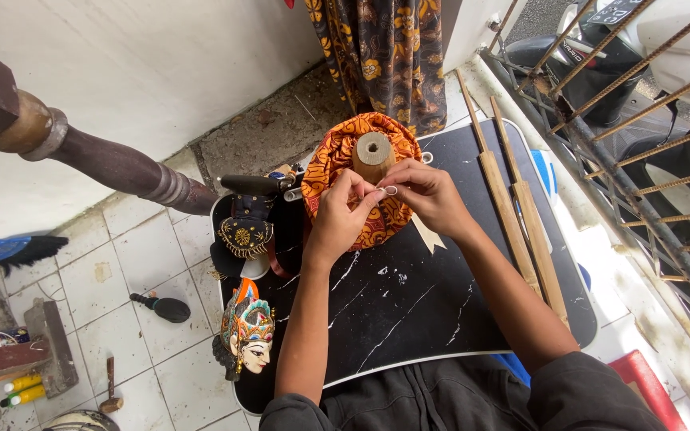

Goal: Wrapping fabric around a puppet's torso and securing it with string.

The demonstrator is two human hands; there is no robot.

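A wooden peg (374,154) with a hole in its top stands upright, wrapped in orange patterned batik cloth (331,164), at the far edge of a black marbled board (409,307). My left hand (339,214) and my right hand (427,194) meet just in front of the peg, fingertips pinched together on the cloth's near edge. Whether a needle or thread is between the fingers is too small to tell.
A painted puppet head (247,329) and dark ornamented puppet parts (243,231) lie at the board's left. Two long bamboo sticks (521,211) lie along its right side. A rusty metal railing (648,160) stands at right, a turned wooden leg (113,164) at left, small tools (161,306) on the tiles.
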